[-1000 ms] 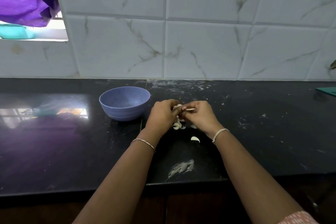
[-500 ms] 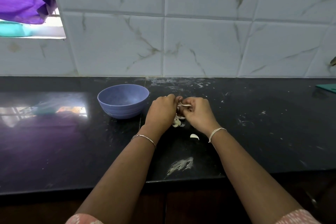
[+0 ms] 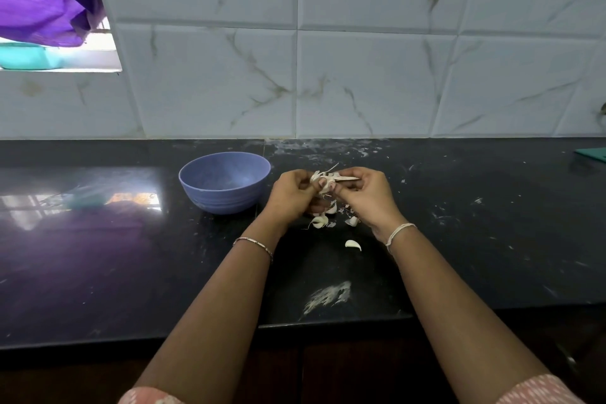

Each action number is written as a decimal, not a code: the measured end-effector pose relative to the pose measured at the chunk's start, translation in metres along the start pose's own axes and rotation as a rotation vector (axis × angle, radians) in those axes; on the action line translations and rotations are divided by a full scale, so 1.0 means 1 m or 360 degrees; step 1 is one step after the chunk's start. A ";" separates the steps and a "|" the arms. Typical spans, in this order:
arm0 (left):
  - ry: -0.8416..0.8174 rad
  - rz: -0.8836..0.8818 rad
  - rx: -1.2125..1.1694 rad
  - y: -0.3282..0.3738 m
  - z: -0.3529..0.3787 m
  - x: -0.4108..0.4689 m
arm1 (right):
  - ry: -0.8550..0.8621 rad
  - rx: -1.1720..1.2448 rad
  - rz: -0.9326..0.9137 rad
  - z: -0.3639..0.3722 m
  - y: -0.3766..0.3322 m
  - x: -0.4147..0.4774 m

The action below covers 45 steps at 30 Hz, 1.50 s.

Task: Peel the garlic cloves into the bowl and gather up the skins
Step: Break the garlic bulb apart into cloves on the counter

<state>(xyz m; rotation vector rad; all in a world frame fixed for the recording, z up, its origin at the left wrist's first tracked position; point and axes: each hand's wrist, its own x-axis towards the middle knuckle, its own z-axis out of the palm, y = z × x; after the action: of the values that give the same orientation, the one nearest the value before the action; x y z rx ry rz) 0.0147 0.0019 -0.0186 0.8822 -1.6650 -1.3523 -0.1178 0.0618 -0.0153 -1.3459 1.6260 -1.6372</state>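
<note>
A garlic clove (image 3: pixel 325 183) with papery skin peeling off sits between both hands, just above the black counter (image 3: pixel 131 272). My left hand (image 3: pixel 292 195) grips the clove from the left, and my right hand (image 3: pixel 367 193) pinches a strip of skin at its right side. Below the hands lie loose garlic pieces and skins (image 3: pixel 320 220), and one clove (image 3: pixel 353 244) lies apart nearer to me. The blue bowl (image 3: pixel 210 197) stands left of my left hand; I see nothing in it.
A white powdery smear (image 3: pixel 328 297) marks the counter near its front edge. White flecks are scattered right of the hands. A green object (image 3: pixel 593 154) pokes in at the far right. The tiled wall rises behind, with a window ledge at the upper left.
Both hands stay together on the clove. The skin strip in my right hand now sticks out further to the right, with wisps lifted above the clove.
</note>
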 end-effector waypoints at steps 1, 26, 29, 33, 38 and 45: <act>0.0010 0.0004 -0.0050 0.000 0.000 0.000 | -0.0026 0.0174 0.0076 0.000 -0.001 -0.002; 0.0243 -0.0018 -0.0199 0.000 0.001 -0.005 | -0.0143 0.0463 0.0251 0.006 -0.008 -0.007; 0.0184 -0.0095 -0.0381 0.000 0.001 -0.006 | -0.0098 0.0268 0.0190 0.004 -0.006 -0.005; 0.0185 -0.0191 -0.0450 0.000 -0.002 -0.005 | -0.0032 0.0020 0.0135 0.003 -0.002 -0.004; 0.0176 -0.0213 -0.0552 0.001 -0.003 -0.006 | -0.0060 0.0041 0.0117 0.004 0.003 -0.001; 0.0111 -0.0226 -0.0599 0.000 -0.002 -0.008 | -0.0067 0.0207 0.0178 0.008 -0.002 -0.005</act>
<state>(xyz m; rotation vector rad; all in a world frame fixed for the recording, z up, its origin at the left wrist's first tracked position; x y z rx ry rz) 0.0202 0.0081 -0.0191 0.8234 -1.2562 -1.6443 -0.1081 0.0624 -0.0163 -1.1950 1.5149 -1.6086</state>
